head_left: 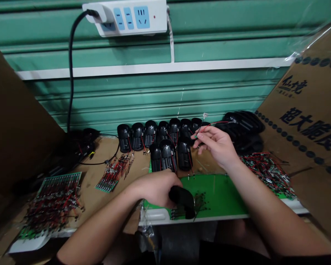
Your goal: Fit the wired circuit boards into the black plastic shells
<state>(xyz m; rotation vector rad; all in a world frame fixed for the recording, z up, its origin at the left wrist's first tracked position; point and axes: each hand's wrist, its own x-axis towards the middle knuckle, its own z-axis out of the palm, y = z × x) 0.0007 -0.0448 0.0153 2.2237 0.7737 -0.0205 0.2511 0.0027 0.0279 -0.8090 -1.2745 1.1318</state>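
Two bare hands, one item in each. Left hand (154,188): fingers (171,183) curled closed round a black plastic housing (184,202), held over a green board (219,193) near the bench's front edge; long axis tilted, running down and rightward from the grip. Right hand (216,145): fingers (197,135) pinched shut on a thin red wire lead (200,129), raised above the bench, a small metal terminal (205,115) at its upper end. Housing lies below and left of the right fingers; left hand is the nearer, and has hold of it.

Also on the bench (107,147): ten or so matching housings (138,137) in two rows, some with red wires; a heap of small wired strips (267,175) at right; a second heap (52,209) at left.

Above: white power strip (127,17) on a green roller shutter (160,92). Cardboard sheet (306,121) at right, printed in large dark Chinese characters, "超大脆皮" legible.
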